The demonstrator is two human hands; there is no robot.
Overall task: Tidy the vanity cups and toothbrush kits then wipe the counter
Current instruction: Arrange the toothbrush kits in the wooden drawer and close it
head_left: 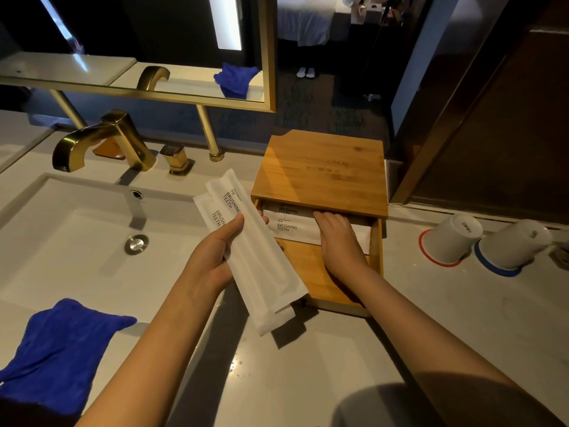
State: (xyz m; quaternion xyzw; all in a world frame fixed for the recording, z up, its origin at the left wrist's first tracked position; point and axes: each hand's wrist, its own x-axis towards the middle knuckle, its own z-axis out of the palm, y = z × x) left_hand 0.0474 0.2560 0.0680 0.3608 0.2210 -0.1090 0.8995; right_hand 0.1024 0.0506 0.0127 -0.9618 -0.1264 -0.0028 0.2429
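My left hand [212,257] grips two white toothbrush kits [261,266] marked "BRUSHING TEETH", stacked and held above the counter beside the sink. A wooden box [320,167] has its drawer [377,241] pulled out. Two more kits [289,226] lie inside the drawer. My right hand [338,238] rests palm down on them, fingers together at the drawer's back. Two white cups stand upside down at the right, one [451,238] on a red-rimmed coaster, the other [514,245] on a blue-rimmed coaster. A blue cloth [58,349] lies over the sink's front edge.
The white sink [61,241] with a gold faucet [101,140] fills the left. A gold-framed mirror [268,57] stands behind it. The grey counter [308,380] runs along the front. A dark wooden wall [492,134] bounds the right.
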